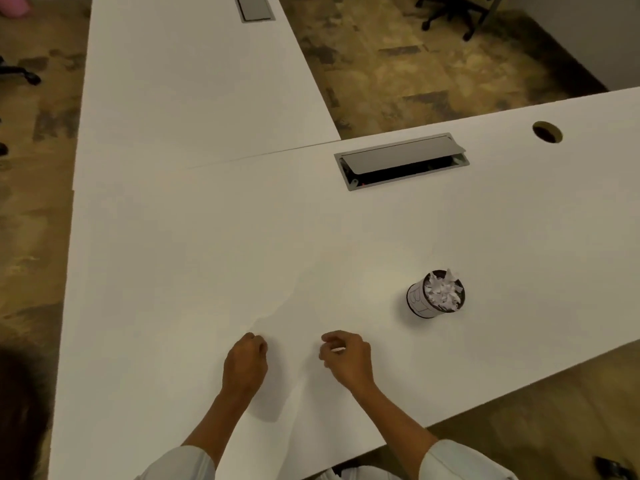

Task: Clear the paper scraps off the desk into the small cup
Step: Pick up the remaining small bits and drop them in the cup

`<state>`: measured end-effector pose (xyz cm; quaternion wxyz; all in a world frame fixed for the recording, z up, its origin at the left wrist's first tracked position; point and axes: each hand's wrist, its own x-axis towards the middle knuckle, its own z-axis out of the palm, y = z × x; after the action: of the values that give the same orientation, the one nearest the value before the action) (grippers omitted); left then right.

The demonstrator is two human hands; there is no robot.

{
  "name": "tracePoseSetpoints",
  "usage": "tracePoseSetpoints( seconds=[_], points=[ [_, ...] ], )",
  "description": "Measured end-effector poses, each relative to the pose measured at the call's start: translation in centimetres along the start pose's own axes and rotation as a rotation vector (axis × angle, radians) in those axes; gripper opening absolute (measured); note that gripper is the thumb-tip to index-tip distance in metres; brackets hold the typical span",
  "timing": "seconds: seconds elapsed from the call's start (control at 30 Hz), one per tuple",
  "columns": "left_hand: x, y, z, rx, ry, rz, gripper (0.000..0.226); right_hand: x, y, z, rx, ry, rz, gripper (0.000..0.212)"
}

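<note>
Head view, surface: a white surface (194,258) fills most of the frame, joined at an angle to a second white section that runs away to the upper left; a thin seam marks the joint.
Head view, cup: a small cup (419,299) with a pale wall and a dark rim and base stands upright on the surface, to the right of both hands and a little farther from the person.
Head view, paper scraps: white paper scraps (444,292) fill the cup and stick up above its rim; apart from a possible bit in the right hand, none can be made out loose on the surface, white on white.
Head view, left hand: the left hand (245,363) rests near the front edge, fingers curled into a loose fist, knuckles up; whether it holds anything cannot be told.
Head view, right hand: the right hand (346,358) sits just beside the left, apart from it, fingers curled toward the thumb with a small gap; a pale patch shows there, and it may be a scrap, but that is not certain.
Head view, sleeves: pale sleeves (460,460) cover both forearms at the bottom edge.
Head view, cable tray: a grey cable tray (401,161) is set into the surface beyond the cup, its flap partly raised.
Head view, grommet hole: a round hole (547,132) lies at far right.
Head view, floor: mottled brown floor (415,64) surrounds the surface, with a dark chair base (450,12) at the top.
</note>
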<state>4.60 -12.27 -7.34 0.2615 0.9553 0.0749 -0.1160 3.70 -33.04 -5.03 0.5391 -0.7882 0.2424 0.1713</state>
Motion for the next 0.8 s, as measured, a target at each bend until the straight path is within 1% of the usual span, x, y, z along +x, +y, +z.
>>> tracePoseSetpoints(
  seconds=[0.07, 0.13, 0.23, 0.3, 0.37, 0.43, 0.53, 0.6, 0.7, 0.8],
  points=[
    [-0.7, 2.8, 0.5, -0.227, -0.021, 0.001, 0.013, -1.1, -0.3, -0.5, 0.258, 0.006, 0.086, 0.012],
    [-1.6, 6.8, 0.9, -0.413, -0.065, 0.043, 0.011, -1.7, -0.6, -1.5, 0.451, 0.041, 0.153, 0.013],
    [-2.0, 12.4, 1.1, -0.546, -0.128, 0.133, 0.013, -2.4, -1.5, -3.6, 0.676, 0.138, 0.166, 0.014],
    [-1.3, 15.6, 0.9, -0.595, -0.159, 0.188, 0.012, -2.5, -2.4, -5.8, 0.752, 0.237, 0.119, 0.014],
    [-0.4, 18.8, 0.7, -0.630, -0.202, 0.254, 0.011, -2.3, -3.4, -8.5, 0.779, 0.324, 0.065, 0.015],
    [0.6, 22.3, 0.7, -0.656, -0.249, 0.310, 0.011, -1.8, -4.0, -11.5, 0.738, 0.427, 0.026, 0.015],
    [2.3, 27.5, 1.1, -0.664, -0.334, 0.390, 0.015, -0.1, -4.6, -15.7, 0.562, 0.619, -0.034, 0.015],
    [3.5, 30.2, 1.5, -0.642, -0.395, 0.425, 0.020, 1.3, -4.8, -18.2, 0.444, 0.711, -0.068, 0.014],
    [5.0, 31.7, 2.2, -0.577, -0.447, 0.423, 0.028, 3.3, -4.9, -20.7, 0.229, 0.737, -0.094, 0.013],
    [5.8, 30.8, 2.2, -0.469, -0.405, 0.451, 0.031, 4.7, -4.5, -22.0, -0.037, 0.667, -0.122, 0.011]
  ],
)
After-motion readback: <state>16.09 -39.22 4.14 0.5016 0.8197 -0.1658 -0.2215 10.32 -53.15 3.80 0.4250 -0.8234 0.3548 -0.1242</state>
